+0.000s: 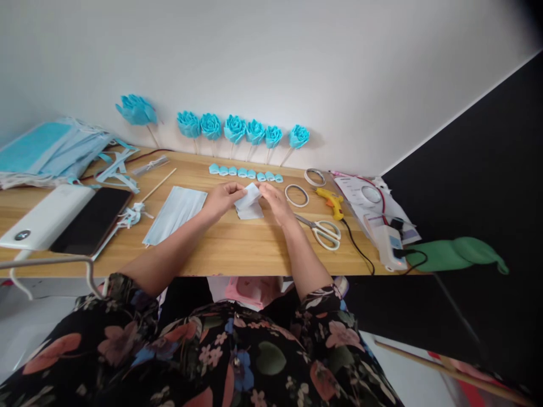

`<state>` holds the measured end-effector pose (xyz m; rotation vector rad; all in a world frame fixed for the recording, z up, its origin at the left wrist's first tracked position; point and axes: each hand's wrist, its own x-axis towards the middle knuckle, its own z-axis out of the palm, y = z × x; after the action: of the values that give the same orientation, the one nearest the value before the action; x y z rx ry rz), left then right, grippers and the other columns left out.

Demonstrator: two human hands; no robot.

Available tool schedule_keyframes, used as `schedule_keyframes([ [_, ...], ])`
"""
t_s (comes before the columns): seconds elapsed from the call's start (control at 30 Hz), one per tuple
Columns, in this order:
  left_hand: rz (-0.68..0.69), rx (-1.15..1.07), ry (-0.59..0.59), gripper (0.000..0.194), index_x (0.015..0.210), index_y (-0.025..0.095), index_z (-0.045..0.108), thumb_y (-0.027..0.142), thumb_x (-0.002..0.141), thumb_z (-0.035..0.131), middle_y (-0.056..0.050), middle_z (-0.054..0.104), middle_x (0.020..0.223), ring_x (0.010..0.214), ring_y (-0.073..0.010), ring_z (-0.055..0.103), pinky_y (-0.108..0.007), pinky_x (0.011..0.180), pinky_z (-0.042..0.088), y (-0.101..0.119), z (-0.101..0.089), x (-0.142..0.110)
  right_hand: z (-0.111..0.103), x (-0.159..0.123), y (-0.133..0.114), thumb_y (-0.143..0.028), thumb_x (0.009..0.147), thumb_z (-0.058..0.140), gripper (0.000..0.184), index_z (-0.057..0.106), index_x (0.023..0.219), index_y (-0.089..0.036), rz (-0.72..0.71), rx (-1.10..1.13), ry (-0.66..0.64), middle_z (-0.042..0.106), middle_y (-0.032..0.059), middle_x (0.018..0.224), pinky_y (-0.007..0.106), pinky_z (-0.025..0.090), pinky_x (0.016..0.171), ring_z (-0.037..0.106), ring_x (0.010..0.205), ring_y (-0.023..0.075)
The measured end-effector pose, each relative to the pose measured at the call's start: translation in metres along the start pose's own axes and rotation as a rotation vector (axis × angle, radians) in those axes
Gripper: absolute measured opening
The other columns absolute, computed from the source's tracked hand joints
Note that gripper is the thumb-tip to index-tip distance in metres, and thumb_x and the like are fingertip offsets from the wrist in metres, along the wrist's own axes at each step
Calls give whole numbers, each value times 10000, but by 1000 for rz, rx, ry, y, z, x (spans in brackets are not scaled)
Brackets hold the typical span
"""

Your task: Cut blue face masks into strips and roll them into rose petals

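Between my hands is a small piece of thin white fabric [249,198], its top part folded or raised. My left hand [224,198] pinches its left edge between thumb and fingers. On the other side, my right hand [275,199] has its fingertips closed on the upper right corner. More of the pale fabric lies under it on the table. Just behind my hands runs a row of small blue folded pieces [241,172]. A pale blue pleated face mask sheet [176,215] lies left of my left forearm. White-handled scissors [326,233] rest beside my right forearm.
Several blue fabric roses [235,129] on sticks lean against the wall. Two tape rolls [297,195], a yellow glue gun [331,202] and a power strip [388,249] are at right. A mask stack [42,150], a white power bank [46,217] and a black phone [93,220] lie left.
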<state>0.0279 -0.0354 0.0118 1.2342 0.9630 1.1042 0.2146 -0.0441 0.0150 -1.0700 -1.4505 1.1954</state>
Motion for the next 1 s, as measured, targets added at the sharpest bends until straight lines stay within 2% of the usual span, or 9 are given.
schedule_keyframes([
  [0.1,15,80,-72,389,730,169,663,524,661,805,2,630,669,602,-132,534,-264,580,412,-1,1,-2,2,1,6,-613,755,729,449,726,942,-205,0,-29,18,720,14,880,295,500,786,634,852,179],
  [0.2,44,141,-82,394,755,168,672,542,691,778,-3,641,695,621,-136,540,-264,585,412,-1,0,-4,5,1,12,-583,769,721,400,689,881,-200,-16,-76,19,650,-17,726,269,454,665,567,689,141],
  [0.4,59,137,-56,396,753,174,674,555,692,764,-5,657,711,634,-134,542,-260,598,408,0,0,-4,7,-1,11,-557,829,668,364,667,896,-199,-38,-140,28,622,-30,684,255,411,621,524,630,125],
  [0.5,39,120,-54,374,755,179,675,524,677,796,-8,652,704,610,-137,546,-269,586,413,1,-2,-2,6,-1,10,-556,846,653,361,684,893,-199,-52,-139,37,646,-18,726,262,432,655,557,676,138],
  [0.6,-35,55,-2,350,757,186,656,486,669,812,-5,608,635,537,-142,524,-278,518,394,3,-11,4,1,1,11,-545,909,581,372,720,928,-201,-106,-193,119,703,9,830,287,477,760,620,798,172],
  [0.73,-49,-45,104,291,728,197,627,431,661,786,2,575,589,506,-145,510,-268,471,388,3,-23,14,-6,5,18,-416,957,563,282,762,1005,-222,-79,-565,208,758,48,928,355,491,869,652,890,222],
  [0.8,-36,-68,137,271,712,199,625,415,648,776,3,570,581,504,-145,504,-262,463,390,2,-27,17,-5,7,22,-355,941,614,217,773,1008,-223,-77,-777,171,768,80,988,388,487,910,651,949,250],
  [0.9,-46,-71,142,279,705,202,621,423,636,778,-2,574,586,510,-148,508,-264,468,399,2,-28,17,2,6,25,-307,906,683,205,773,1065,-214,-111,-969,70,757,121,1094,423,467,975,631,1053,284],
  [1.0,-100,5,17,313,700,204,631,467,629,785,-9,567,555,471,-147,483,-264,444,345,4,-26,12,4,6,26,-232,902,649,133,761,966,-199,-86,-1006,46,745,127,1064,421,450,976,626,1044,282],
])
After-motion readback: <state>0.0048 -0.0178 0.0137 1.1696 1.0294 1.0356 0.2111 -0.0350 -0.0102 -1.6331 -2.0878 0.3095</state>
